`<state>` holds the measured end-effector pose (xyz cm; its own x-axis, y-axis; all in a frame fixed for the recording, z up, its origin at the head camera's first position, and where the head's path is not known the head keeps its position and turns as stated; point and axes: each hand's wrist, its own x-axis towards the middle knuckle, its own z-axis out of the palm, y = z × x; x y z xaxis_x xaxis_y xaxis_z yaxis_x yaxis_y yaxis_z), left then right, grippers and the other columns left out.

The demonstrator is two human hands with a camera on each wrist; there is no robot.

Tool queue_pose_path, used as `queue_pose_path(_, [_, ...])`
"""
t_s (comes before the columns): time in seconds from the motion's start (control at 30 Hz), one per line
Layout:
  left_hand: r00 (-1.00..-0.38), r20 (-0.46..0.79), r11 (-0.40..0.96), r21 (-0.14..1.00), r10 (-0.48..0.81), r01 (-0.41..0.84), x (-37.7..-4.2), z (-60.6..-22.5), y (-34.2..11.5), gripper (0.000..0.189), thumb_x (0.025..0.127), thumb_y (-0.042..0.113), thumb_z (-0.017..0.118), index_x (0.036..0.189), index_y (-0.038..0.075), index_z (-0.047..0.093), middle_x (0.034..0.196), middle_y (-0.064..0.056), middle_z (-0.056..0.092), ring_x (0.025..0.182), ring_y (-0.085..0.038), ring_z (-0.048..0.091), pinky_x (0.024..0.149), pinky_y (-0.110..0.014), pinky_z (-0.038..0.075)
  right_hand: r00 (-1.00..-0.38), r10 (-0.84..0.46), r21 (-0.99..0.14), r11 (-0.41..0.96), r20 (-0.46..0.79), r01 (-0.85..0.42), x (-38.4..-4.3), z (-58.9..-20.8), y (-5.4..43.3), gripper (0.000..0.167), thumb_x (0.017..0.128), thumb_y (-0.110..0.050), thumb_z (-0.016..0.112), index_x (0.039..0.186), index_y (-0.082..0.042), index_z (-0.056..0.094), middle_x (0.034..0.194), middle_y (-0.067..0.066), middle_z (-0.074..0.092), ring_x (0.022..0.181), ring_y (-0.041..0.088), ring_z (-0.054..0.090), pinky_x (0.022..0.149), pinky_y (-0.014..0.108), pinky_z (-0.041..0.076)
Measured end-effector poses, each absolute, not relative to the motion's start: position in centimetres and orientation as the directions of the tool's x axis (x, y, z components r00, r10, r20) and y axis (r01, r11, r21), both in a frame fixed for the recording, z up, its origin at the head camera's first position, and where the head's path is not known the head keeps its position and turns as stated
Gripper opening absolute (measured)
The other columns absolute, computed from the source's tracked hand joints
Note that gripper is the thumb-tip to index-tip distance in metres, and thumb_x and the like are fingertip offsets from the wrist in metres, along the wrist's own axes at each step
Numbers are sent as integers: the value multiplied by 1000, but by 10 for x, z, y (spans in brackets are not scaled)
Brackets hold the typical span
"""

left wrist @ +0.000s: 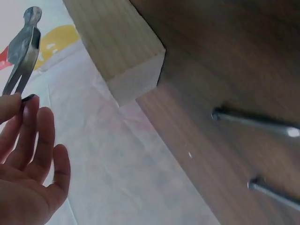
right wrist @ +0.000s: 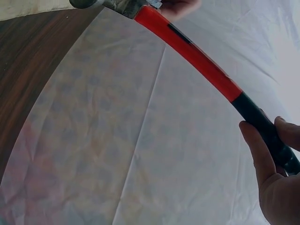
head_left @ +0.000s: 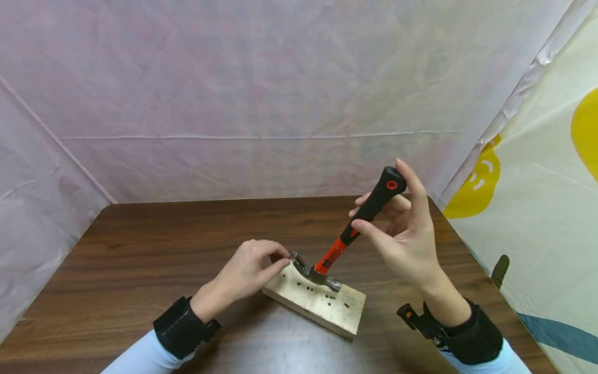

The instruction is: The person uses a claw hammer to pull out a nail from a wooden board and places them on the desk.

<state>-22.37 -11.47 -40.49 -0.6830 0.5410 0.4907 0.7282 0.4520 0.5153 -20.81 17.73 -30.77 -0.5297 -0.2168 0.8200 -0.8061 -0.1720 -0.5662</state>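
Observation:
A claw hammer with a black and red handle leans over a pale wooden block pocked with several dark holes. My right hand holds the black grip between thumb and fingers, the handle slanting up to the right. The metal head sits low over the block's top, its forked claw towards my left hand. At the claw's tip, my left thumb and index finger pinch a small dark nail; most of it is hidden by the fingers.
Two more nails, a longer-looking nail and another nail, lie on the brown wooden table. A pale cloth curtain hangs behind the table, and a patterned sheet on the right. Black straps wrap both wrists.

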Motion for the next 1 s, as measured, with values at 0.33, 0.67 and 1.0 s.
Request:
queue_pose_path(0.33, [-771, 110, 643, 486, 627, 592, -215, -398, -149, 11, 94, 11, 75, 86, 19, 72, 72, 16, 57, 61, -1, 50, 55, -24, 46, -540, -208, -567, -95, 815, -818, -209, -308, 184, 95, 86, 17, 73, 160, -4, 17, 110, 29, 63, 92, 32, 71, 68, 36, 62])
queue_pose_path(0.67, [-772, -114, 736, 417, 625, 534, -206, -409, -170, 24, 91, 12, 79, 75, 21, 63, 66, 12, 53, 56, -4, 46, 53, -26, 41, -549, -194, -570, -70, 813, -819, -209, -309, 189, 95, 86, 18, 72, 160, -4, 18, 111, 28, 64, 93, 32, 71, 68, 34, 62])
queue_pose_path(1.0, [-825, -49, 795, 307, 562, 523, -208, -422, -180, 23, 86, 10, 83, 74, 19, 66, 67, 12, 53, 57, -5, 47, 53, -27, 43, -545, -197, -565, -65, 815, -822, -208, -309, 191, 94, 86, 17, 73, 160, -4, 18, 110, 28, 64, 92, 31, 72, 68, 34, 62])
